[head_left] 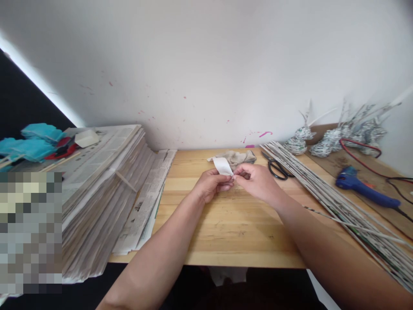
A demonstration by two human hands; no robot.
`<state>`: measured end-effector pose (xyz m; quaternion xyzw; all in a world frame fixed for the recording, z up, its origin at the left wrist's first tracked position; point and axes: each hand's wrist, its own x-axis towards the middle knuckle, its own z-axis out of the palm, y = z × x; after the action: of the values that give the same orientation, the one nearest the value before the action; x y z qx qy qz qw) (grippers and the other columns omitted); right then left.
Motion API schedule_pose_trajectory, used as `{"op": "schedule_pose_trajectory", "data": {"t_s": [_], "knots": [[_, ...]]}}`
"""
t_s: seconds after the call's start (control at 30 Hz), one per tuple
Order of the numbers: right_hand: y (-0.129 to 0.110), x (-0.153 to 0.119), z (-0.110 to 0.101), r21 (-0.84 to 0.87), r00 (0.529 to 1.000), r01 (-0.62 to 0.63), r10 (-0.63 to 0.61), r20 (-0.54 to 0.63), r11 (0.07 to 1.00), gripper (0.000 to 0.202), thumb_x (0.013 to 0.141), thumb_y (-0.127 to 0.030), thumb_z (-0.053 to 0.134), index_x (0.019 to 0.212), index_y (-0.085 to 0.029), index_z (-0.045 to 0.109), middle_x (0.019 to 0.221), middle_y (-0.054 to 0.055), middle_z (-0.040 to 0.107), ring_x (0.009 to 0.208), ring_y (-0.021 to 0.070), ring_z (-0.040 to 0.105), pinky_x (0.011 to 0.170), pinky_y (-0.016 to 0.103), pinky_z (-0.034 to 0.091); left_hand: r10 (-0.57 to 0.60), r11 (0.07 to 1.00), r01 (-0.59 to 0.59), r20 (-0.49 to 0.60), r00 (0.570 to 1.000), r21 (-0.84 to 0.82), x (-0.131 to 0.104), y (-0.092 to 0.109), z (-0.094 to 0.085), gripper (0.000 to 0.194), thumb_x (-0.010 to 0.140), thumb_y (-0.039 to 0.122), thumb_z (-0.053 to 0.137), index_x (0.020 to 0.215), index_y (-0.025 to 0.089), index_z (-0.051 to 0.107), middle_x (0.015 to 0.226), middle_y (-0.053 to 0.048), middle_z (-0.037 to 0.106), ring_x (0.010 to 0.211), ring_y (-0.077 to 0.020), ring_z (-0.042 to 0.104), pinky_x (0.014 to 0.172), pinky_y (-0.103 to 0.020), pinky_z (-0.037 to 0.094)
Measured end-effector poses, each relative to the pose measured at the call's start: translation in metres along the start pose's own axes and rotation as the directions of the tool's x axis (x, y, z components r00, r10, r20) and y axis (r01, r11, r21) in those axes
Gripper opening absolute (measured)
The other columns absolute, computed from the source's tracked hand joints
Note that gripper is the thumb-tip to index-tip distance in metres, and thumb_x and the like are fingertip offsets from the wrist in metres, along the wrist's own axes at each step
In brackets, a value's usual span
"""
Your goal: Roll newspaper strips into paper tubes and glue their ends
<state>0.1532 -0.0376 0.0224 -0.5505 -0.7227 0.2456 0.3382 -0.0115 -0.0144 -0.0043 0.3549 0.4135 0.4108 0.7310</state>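
A small white strip of paper [222,166] is held above the wooden table [226,232], near its back edge. My left hand [213,184] has its fingers closed round the strip's lower end. Touching the same end from the right, my right hand [251,178] pinches the strip's corner between thumb and fingers. Just behind the hands lies a crumpled beige cloth [240,157]. Black-handled scissors [278,169] rest on the table to the right of my right hand.
A tall stack of newspapers [106,193] stands at the left, with blue items [41,133] on top. Long rolled paper sticks [322,193] run diagonally at the right, beside a blue glue gun [368,189] on cardboard. Woven paper figures [322,142] stand at the back right.
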Motion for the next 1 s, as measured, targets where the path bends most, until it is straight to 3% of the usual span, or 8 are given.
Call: {"op": "schedule_pose_trajectory", "data": {"t_s": [0.3,0.7,1.0], "knots": [[0.0023,0.0013,0.0012,0.034,1.000,-0.004,0.004,0.010,0.999,0.009,0.075,-0.021,0.060,0.078,-0.018,0.068,0.073,0.001,0.071,0.063,0.0148,0.063,0.059,0.025,0.046,-0.009,1.000,0.009,-0.019,1.000,-0.022,-0.0009,0.0016,0.0026,0.011,0.066,0.001,0.063,0.073,0.008,0.066,0.065,-0.008,0.069,0.052,-0.0108,0.063,0.047,-0.015,0.049],[0.0013,-0.0004,0.0014,0.085,0.996,0.022,-0.029,0.080,0.996,0.009,0.076,-0.021,0.060,0.078,-0.019,0.068,0.073,0.001,0.071,0.065,0.0150,0.064,0.060,0.025,0.047,-0.236,0.959,0.235,0.013,0.972,-0.160,-0.0029,0.0093,0.0033,0.020,0.071,0.002,0.046,0.074,0.005,0.065,0.060,-0.011,0.069,0.051,-0.0136,0.066,0.048,-0.016,0.053],[-0.0005,-0.0019,0.0023,0.006,0.987,0.162,-0.162,0.017,0.987,0.009,0.072,-0.015,0.064,0.078,-0.020,0.069,0.072,0.000,0.072,0.065,0.0134,0.065,0.063,0.024,0.047,-0.256,0.935,0.259,0.043,0.966,-0.241,-0.0021,0.0087,0.0020,0.023,0.069,0.001,0.047,0.081,0.002,0.066,0.061,-0.013,0.070,0.053,-0.0156,0.067,0.053,-0.019,0.056]]}}
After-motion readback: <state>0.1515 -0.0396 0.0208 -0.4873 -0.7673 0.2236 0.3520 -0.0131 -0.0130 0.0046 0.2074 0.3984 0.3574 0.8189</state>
